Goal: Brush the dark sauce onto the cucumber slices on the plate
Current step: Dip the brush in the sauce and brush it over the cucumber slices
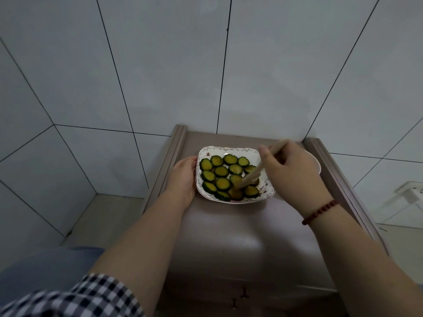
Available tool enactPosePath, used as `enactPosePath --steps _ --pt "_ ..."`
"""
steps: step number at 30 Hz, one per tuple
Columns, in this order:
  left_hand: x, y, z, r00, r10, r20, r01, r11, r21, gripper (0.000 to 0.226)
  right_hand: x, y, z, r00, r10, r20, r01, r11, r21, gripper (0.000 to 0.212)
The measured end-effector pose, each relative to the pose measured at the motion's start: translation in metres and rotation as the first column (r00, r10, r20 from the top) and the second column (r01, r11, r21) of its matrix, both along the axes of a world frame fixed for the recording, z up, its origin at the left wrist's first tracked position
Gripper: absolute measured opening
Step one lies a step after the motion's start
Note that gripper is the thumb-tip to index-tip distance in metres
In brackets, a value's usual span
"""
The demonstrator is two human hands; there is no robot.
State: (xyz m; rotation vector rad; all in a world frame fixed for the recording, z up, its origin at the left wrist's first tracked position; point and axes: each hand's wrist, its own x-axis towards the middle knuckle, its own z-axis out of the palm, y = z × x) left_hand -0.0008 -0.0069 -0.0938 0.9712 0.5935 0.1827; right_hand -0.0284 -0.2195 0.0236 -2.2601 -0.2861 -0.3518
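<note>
A white plate [231,150] with a patterned rim sits on a brown cabinet top. Several round cucumber slices [221,171] with dark green skins lie on it in rows. My left hand [184,177] rests against the plate's left edge, fingers along the rim. My right hand [290,170] grips a wooden-handled brush [253,176], which slants down to the left. Its bristle end touches the slices near the plate's front middle. A second white dish [317,164] is mostly hidden behind my right hand; any sauce is out of sight.
The brown cabinet top [229,225] has raised side rails and stands against a white tiled wall [206,65]. Two small drawer knobs [243,292] show at its front. A white object [409,195] stands on the floor to the right.
</note>
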Motion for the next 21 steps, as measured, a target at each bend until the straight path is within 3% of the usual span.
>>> enactPosePath --steps 2,4,8,12,17,21 --pt "-0.003 -0.001 0.002 1.0 0.01 0.002 -0.01 1.0 -0.008 0.038 -0.003 0.003 0.0 0.997 0.004 0.072 -0.014 0.99 0.139 0.025" --pt "-0.004 0.0 0.003 1.0 0.007 0.012 -0.007 1.0 -0.003 0.031 -0.003 0.007 -0.004 0.993 -0.004 0.115 -0.016 0.986 0.167 0.018" --pt "-0.006 0.0 0.006 1.0 -0.014 0.023 0.014 1.0 -0.014 0.034 0.002 0.016 -0.019 1.0 0.027 0.003 -0.027 0.999 0.028 0.018" --pt "-0.007 -0.001 0.008 0.999 -0.016 0.034 0.016 1.0 -0.018 0.029 0.004 0.019 -0.027 0.996 -0.039 0.079 0.025 0.985 0.169 0.011" --pt "-0.007 -0.002 0.009 0.999 -0.022 0.034 0.022 1.0 -0.009 0.031 0.012 0.024 -0.04 0.997 -0.05 -0.056 0.062 0.972 0.228 0.013" --pt "-0.007 -0.002 0.007 0.999 -0.031 0.025 0.031 1.0 -0.001 0.037 0.012 0.026 -0.043 0.995 -0.083 -0.05 0.095 0.943 0.319 0.016"
